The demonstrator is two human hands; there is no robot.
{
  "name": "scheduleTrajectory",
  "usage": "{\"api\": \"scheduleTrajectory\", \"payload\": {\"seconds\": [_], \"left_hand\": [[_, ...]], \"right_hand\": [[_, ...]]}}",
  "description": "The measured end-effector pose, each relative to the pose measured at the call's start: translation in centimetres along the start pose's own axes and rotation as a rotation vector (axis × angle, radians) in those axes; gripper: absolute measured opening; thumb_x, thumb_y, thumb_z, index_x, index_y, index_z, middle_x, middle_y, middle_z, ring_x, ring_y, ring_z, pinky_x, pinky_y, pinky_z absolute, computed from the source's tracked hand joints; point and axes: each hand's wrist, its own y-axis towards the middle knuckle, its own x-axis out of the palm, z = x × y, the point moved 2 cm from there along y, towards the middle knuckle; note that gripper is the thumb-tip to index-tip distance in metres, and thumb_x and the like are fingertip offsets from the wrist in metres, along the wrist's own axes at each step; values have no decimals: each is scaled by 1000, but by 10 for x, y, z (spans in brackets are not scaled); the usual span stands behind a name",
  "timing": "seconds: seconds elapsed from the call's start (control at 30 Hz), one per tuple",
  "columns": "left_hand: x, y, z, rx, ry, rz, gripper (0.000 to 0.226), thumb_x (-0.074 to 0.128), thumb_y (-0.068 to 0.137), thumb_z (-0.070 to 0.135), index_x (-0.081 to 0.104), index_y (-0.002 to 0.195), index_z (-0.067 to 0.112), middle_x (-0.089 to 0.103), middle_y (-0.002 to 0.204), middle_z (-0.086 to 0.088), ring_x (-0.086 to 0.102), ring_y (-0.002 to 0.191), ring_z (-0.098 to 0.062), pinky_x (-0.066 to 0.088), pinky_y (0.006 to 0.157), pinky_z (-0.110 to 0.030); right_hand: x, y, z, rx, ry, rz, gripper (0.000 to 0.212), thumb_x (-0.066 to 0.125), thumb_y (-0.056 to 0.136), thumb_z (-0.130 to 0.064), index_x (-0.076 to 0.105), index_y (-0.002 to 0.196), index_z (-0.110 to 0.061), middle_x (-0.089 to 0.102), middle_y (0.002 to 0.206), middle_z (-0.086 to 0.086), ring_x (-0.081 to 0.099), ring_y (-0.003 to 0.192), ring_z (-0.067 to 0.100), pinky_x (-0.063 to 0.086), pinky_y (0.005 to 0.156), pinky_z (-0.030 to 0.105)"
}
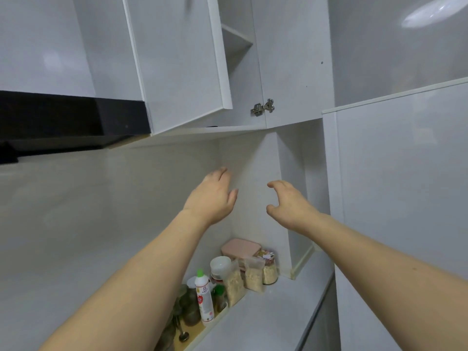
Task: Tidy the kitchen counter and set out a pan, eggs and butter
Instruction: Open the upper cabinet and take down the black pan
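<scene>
Pan, eggs and butter are nowhere to be seen from the head camera, so that part of the job looks not yet done. Both hands are raised in front of the white wall, under the wall cupboard. Left hand (pixel 214 197) has its fingers straight and loose, and it holds nothing. Right hand (pixel 288 202) has its fingers bent a little, like a claw, with the thumb apart from them, and it holds nothing too. Neither hand touches anything. Up above, the cupboard door (pixel 177 59) stands open, and the shelf (pixel 235 36) inside shows nothing on the part I can see. Down below, the counter (pixel 266 315) is white, and a bunch of things are pushed into the back corner by the wall. I see a white bottle with a green cap (pixel 203 297), a pink box (pixel 240 247), a jar with a white lid (pixel 220 267), some bags of oats (pixel 253 274) and dark glass jars (pixel 188 305). A spoon (pixel 183 335) lies on a long tray (pixel 202 330) beside them. These things stand close together in a row, so some tidying may be done, but I cannot be sure. I think the person is reaching up to the open cupboard, maybe to get something or to shut it. The setting out looks like it is all left to do.
</scene>
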Motion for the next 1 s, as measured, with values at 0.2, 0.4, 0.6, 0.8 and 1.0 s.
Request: {"api": "scheduleTrajectory", "payload": {"seconds": [0.2, 0.4, 0.6, 0.8, 1.0], "left_hand": [[14, 67, 17, -92, 48, 34, 48, 39, 101, 29, 36, 143, 6, 30, 153, -11, 32, 138, -29, 32, 109, -36], [12, 129, 33, -178, 121, 137, 38, 43, 99, 23, 48, 130, 2, 44, 140, -14, 44, 125, -34, 35, 101, -36], [-6, 170, 28, -281, 183, 203, 36, 42, 100, 24, 48, 129, 4, 48, 133, -12, 47, 118, -33, 37, 95, -36], [-21, 209, 6, -404, 193, 248, 33, 39, 99, 19, 52, 123, 2, 50, 129, -15, 49, 115, -34, 43, 94, -40], [-19, 257, -38, -525, 158, 286, 28, 41, 96, 15, 58, 111, 0, 57, 117, -18, 54, 105, -34, 43, 85, -34]], "right_hand": [[-36, 65, 42, -84, 16, 9, 61, 50, 91, -18, 29, 148, -13, 28, 154, 5, 29, 141, 23, 27, 114, 33], [-64, 122, 62, -227, -5, -13, 60, 50, 92, -19, 29, 148, -12, 29, 153, 7, 30, 140, 25, 29, 114, 37], [-81, 180, 61, -302, 48, 11, 58, 48, 90, -16, 33, 146, -10, 34, 150, 9, 35, 136, 28, 32, 111, 37], [-81, 233, 46, -266, 177, 72, 47, 44, 86, -9, 44, 133, -8, 43, 139, 12, 42, 128, 31, 37, 104, 37], [-74, 286, 29, -289, 236, 107, 50, 41, 87, -5, 42, 137, -7, 42, 140, 13, 43, 127, 31, 39, 104, 39]]}}
